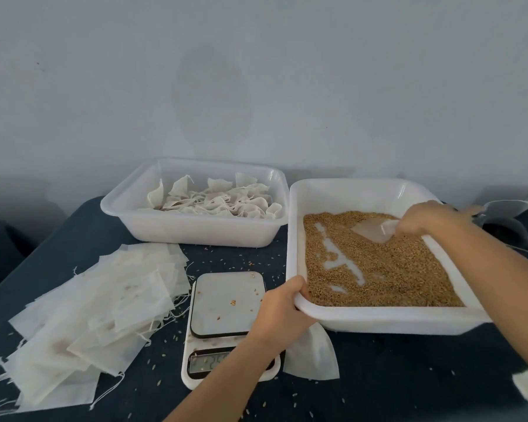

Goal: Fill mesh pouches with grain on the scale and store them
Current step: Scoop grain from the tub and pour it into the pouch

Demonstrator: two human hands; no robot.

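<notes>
Grain (378, 269) lies thin in the white tray (378, 190) on the right of the table (409, 376), bare streaks showing through. Right hand (421, 219) is curled around a clear scoop (375, 229), its lip dug into the grain at the far side of the tray. Left hand (282, 312) grips the tray's near-left corner, fingers hooked over the rim, seemingly tipping or steadying it.

Step looks like scooping grain for the next pouch. One empty pouch (313, 357) lies half under the tray's near edge, just beside the scale (226, 324). Scale platform carries only a few stray kernels; display is lit, digits too blurred to read.

Next move probably calls for lifting the loaded scoop level over the tray rim and getting that pouch onto the scale, which needs the left hand freed.

Filled pouches (214, 201) sit in the far tray (195, 229), behind the scale. Stack of flat empty pouches (95, 315) covers the table's left, touching the scale's side. Open room is tight: scale is wedged between the stack and the grain tray. Loose kernels are scattered around.
</notes>
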